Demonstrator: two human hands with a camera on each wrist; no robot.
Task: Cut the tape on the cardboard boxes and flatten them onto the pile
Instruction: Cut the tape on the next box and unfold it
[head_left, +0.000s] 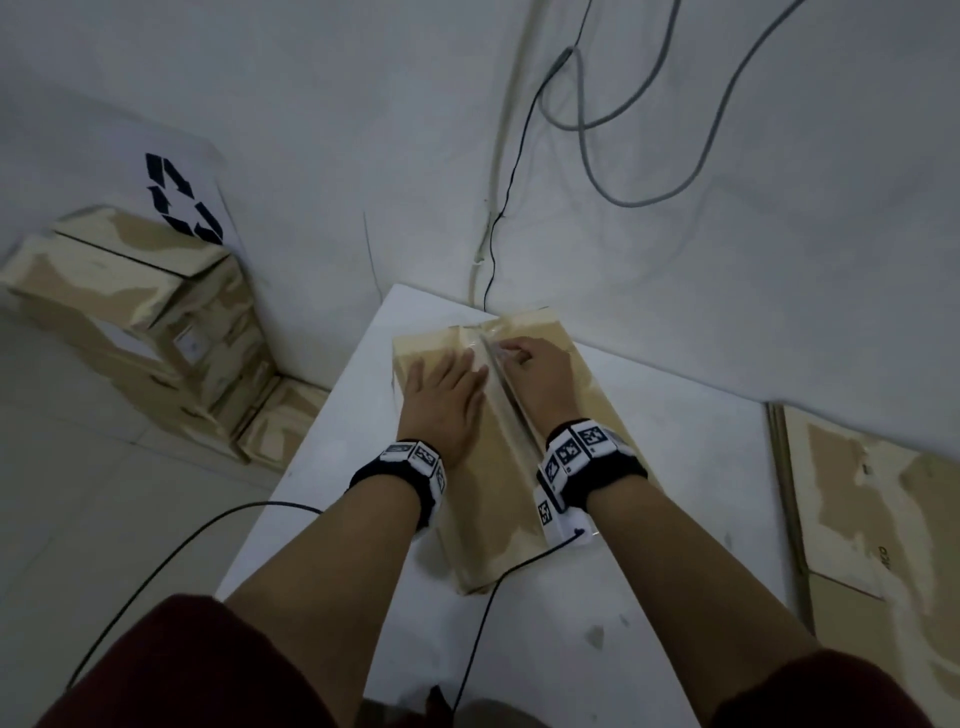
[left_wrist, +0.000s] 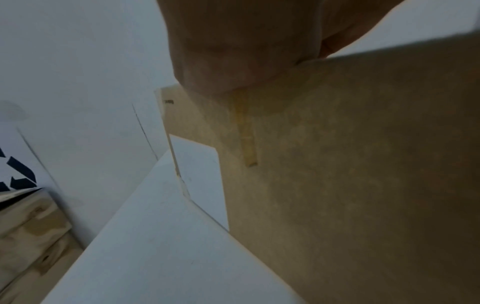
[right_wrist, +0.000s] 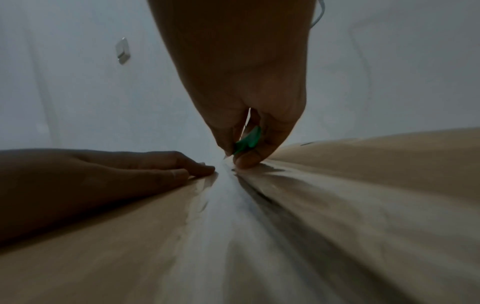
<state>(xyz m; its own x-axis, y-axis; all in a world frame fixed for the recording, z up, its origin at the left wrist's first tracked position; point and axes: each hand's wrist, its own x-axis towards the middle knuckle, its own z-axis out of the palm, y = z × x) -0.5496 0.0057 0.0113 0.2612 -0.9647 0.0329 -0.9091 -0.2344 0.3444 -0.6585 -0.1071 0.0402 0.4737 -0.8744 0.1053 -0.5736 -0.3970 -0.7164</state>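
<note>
**Tape seam under both hands**

Head view: a long brown cardboard box (head_left: 498, 467) lying on a white table (head_left: 675, 493), its top seam covered by a strip of clear glossy tape (head_left: 501, 387) running lengthwise. Left hand (head_left: 444, 400) laid flat on the left flap, fingers straight and together, tips just beside the seam. Right hand (head_left: 535, 366) curled on the right flap, fingertips down at the tape near the box's far end. To the left, a stack of brown cardboard boxes (head_left: 140, 322) against the wall; to the right, a pile of flattened brown cardboard (head_left: 872, 519).

Left wrist view: only the heel of the left hand pressed on the box's top edge; fingers hidden.

Right wrist view: thumb and fingers (right_wrist: 245, 162) of the right hand pinching a small green cutter (right_wrist: 248, 140), its tip touching the tape. Left fingertips flat, just beside the tape on its other side.
</note>
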